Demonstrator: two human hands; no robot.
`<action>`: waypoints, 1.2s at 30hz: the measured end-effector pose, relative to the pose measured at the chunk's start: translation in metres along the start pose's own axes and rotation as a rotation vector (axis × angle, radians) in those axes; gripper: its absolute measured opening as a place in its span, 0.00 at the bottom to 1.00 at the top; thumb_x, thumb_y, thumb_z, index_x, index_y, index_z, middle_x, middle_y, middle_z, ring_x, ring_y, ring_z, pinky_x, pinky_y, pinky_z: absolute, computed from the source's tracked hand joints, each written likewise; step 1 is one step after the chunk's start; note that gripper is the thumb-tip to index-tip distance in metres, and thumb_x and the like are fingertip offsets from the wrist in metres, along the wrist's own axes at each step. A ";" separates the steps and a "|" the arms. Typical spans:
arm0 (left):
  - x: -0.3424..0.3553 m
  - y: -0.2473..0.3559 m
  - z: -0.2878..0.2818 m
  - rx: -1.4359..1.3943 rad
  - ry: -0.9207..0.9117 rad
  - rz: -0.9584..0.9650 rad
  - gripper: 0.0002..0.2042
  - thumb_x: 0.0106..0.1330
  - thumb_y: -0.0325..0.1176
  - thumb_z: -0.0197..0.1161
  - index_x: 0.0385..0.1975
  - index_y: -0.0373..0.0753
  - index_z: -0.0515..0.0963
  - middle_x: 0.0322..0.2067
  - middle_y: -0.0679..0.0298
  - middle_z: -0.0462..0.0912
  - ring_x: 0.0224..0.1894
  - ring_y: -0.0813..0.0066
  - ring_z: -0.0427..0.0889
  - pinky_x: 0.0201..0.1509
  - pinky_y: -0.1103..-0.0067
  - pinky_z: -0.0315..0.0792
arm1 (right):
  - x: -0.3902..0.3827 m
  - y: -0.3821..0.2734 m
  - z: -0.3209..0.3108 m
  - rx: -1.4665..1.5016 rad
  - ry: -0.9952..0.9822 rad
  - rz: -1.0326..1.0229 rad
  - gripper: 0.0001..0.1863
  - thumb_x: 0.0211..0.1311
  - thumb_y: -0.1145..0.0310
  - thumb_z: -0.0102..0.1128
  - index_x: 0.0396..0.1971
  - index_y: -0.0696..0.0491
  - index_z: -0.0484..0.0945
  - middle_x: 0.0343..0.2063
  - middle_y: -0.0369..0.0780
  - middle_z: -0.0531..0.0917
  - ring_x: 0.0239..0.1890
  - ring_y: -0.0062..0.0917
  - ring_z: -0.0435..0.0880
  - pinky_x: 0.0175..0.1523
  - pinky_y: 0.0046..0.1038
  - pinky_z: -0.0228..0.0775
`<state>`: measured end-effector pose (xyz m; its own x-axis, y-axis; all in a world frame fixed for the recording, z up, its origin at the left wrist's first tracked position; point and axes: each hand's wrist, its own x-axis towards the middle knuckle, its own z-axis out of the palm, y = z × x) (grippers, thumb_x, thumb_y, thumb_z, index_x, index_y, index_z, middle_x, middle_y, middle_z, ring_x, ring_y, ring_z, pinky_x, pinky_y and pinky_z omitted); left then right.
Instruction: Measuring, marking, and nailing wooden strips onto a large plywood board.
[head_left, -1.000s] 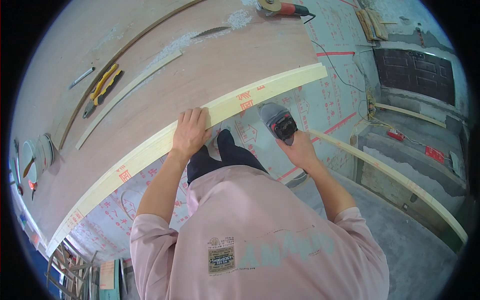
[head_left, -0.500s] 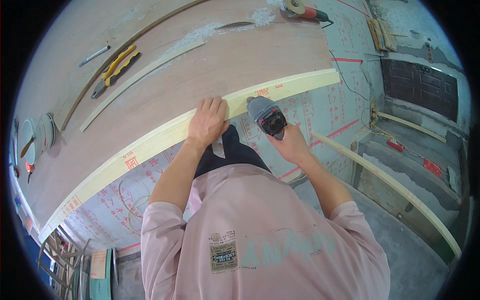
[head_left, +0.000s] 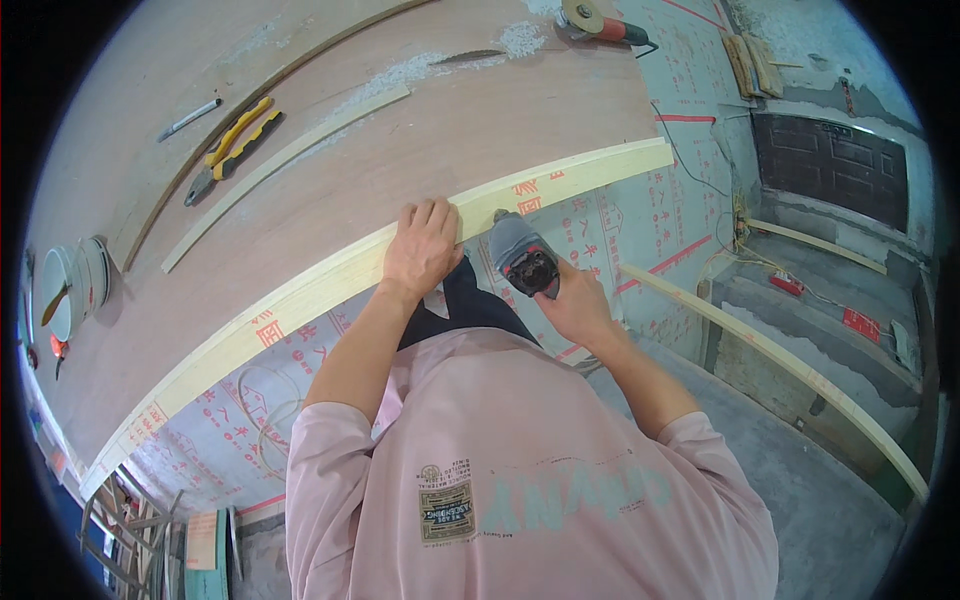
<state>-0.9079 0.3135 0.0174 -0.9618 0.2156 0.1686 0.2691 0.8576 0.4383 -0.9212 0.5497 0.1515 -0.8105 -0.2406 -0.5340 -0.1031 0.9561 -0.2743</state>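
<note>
A long pale wooden batten [head_left: 330,276] runs along the near edge of the brown board tabletop [head_left: 330,190]. My left hand [head_left: 424,243] is closed over the batten near its middle, fingers on the top side and thumb by the near face. In my right hand [head_left: 578,305] is a grey and black power drill [head_left: 521,250], gripped by its handle. The drill's nose points at the near face of the batten, just right of my left hand. From here I cannot tell whether its tip touches the wood.
Yellow-black pliers [head_left: 233,150], a marker pen [head_left: 190,119], thin wood strips [head_left: 290,152] and stacked white tubs [head_left: 75,285] are on the tabletop. An angle grinder [head_left: 605,27] sits at the far right edge. Another batten [head_left: 760,345] crosses the right side, above the concrete floor [head_left: 775,500].
The drill and my right hand have shifted slightly down toward me. My left hand has moved very slightly right and stays on the batten.
</note>
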 end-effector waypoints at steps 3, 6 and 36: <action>0.000 0.002 0.001 0.014 0.015 0.010 0.24 0.55 0.38 0.70 0.50 0.34 0.76 0.52 0.55 0.77 0.58 0.59 0.75 0.63 0.65 0.68 | -0.004 0.006 0.009 0.014 0.018 0.024 0.24 0.58 0.61 0.68 0.53 0.53 0.77 0.33 0.56 0.86 0.40 0.56 0.85 0.48 0.53 0.77; 0.002 0.002 0.000 0.010 0.019 0.010 0.25 0.55 0.39 0.70 0.51 0.34 0.76 0.52 0.55 0.77 0.59 0.59 0.75 0.64 0.65 0.67 | -0.006 0.009 0.006 0.033 0.027 0.025 0.25 0.58 0.61 0.68 0.54 0.53 0.77 0.34 0.56 0.87 0.40 0.56 0.85 0.48 0.53 0.77; -0.110 -0.075 -0.059 0.003 -0.044 -0.055 0.21 0.57 0.42 0.71 0.46 0.36 0.77 0.43 0.59 0.76 0.49 0.60 0.75 0.54 0.65 0.70 | -0.024 -0.088 0.032 0.207 0.067 -0.036 0.17 0.60 0.64 0.68 0.44 0.58 0.81 0.37 0.53 0.88 0.43 0.53 0.86 0.48 0.46 0.78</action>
<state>-0.8194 0.1978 0.0185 -0.9765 0.1879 0.1056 0.2154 0.8703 0.4430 -0.8743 0.4656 0.1627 -0.8458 -0.2555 -0.4683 -0.0178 0.8909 -0.4539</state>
